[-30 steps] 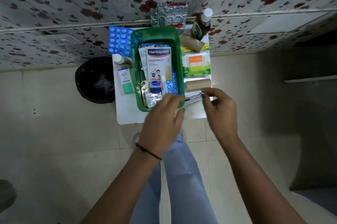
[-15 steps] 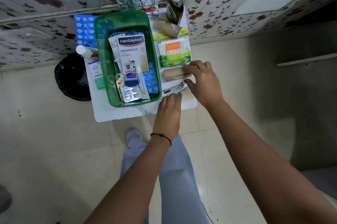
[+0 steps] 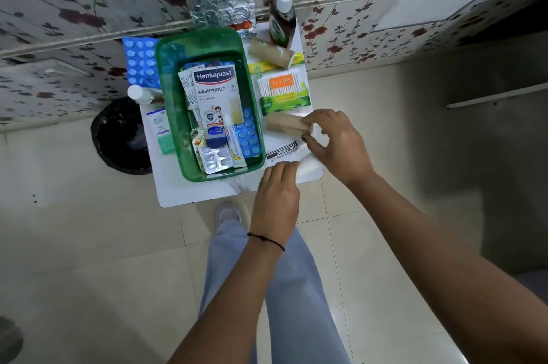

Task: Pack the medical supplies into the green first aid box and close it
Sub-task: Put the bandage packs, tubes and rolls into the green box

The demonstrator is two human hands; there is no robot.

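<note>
The green first aid box (image 3: 178, 132) stands open on the white bench (image 3: 189, 191), towards the left half of the top. It is a translucent green plastic tub with rounded corners and a raised rim; no lid is on it. Inside lie a Hansaplast plaster pack (image 3: 215, 91), a blue blister strip (image 3: 247, 138), a silver blister strip (image 3: 215, 160), a small blue-capped jar (image 3: 215, 138) and a slim tube (image 3: 231, 141).

Right of the box, on the bench: a pack of cotton buds (image 3: 283, 91), a beige bandage roll (image 3: 284, 125) and a flat white Cipladine carton (image 3: 283, 153).

The right hand (image 3: 335, 144) has its grip narrowed, thumb and fingertips pinching the right end of the bandage roll. The left hand (image 3: 277, 200) lies flat, fingers together, fingertips on the near edge of the Cipladine carton; its grip holds nothing.

A brown bottle (image 3: 281, 22) stands upright at the far edge of the bench.
</note>
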